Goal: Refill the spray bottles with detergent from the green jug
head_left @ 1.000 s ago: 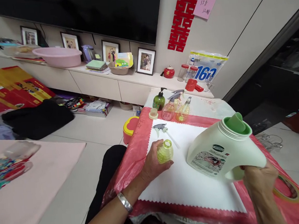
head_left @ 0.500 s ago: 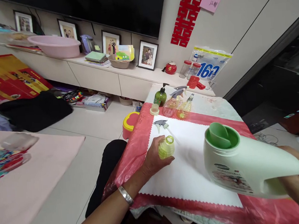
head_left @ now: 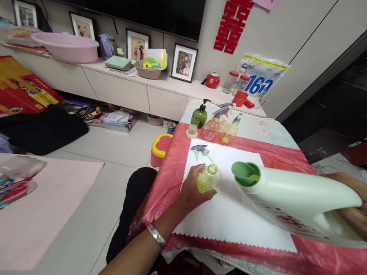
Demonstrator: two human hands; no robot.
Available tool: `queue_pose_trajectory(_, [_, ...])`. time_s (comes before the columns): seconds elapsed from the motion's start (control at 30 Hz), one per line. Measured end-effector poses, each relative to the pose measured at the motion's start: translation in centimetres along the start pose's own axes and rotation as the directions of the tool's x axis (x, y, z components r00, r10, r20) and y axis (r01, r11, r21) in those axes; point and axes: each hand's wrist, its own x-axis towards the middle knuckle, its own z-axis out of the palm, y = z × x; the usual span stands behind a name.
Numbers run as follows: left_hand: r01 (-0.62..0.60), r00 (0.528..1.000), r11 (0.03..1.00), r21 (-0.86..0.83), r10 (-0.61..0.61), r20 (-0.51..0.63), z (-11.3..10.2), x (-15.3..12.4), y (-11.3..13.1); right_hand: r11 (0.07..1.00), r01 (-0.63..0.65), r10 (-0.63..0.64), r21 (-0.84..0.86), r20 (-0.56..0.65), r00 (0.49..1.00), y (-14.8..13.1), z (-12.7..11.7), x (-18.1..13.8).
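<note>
My left hand (head_left: pixel 189 192) is wrapped round a small yellow-green bottle (head_left: pixel 206 178) that stands open-topped on a white cloth (head_left: pixel 234 218). My right hand (head_left: pixel 363 208) grips the handle end of a big pale-green detergent jug (head_left: pixel 296 200). The jug is lifted and tipped almost flat, its green spout (head_left: pixel 246 174) pointing left, a short way right of the small bottle's mouth. A grey spray head (head_left: pixel 199 150) lies on the cloth just beyond the small bottle.
The cloth lies on a red plastic sheet (head_left: pixel 170 176) over a table. At its far end stand a dark green pump bottle (head_left: pixel 199 115), a pink spray bottle (head_left: pixel 212 124), a yellow spray bottle (head_left: pixel 229 131) and a small cap (head_left: pixel 191 131). A yellow-red stool (head_left: pixel 160 147) sits on the floor.
My right hand has raised the jug off the cloth and tipped it over to the left, bringing its spout close to the small bottle. My left hand has kept hold of the small bottle.
</note>
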Motion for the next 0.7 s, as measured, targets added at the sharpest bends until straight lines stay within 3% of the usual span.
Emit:
queue_pose_trajectory(0.3, [-0.025, 0.999, 1.000, -0.003, 0.025, 0.023, 0.0, -0.1, 0.0, 0.990, 0.086, -0.078, -0.108, 0.077, 0.994, -0.3, 0.0, 1.1])
queue_pose_trajectory(0.53, [-0.037, 0.999, 0.999, 0.003, 0.037, 0.023, -0.1, -0.1, 0.6, 0.992, 0.062, -0.038, -0.107, 0.211, 0.977, -0.2, 0.0, 2.1])
queue_pose_trajectory(0.7, [-0.052, 0.999, 0.999, -0.005, 0.052, 0.014, 0.0, -0.1, 0.5, 0.991, 0.038, -0.005, -0.130, 0.244, 0.970, -1.9, -0.6, 2.7])
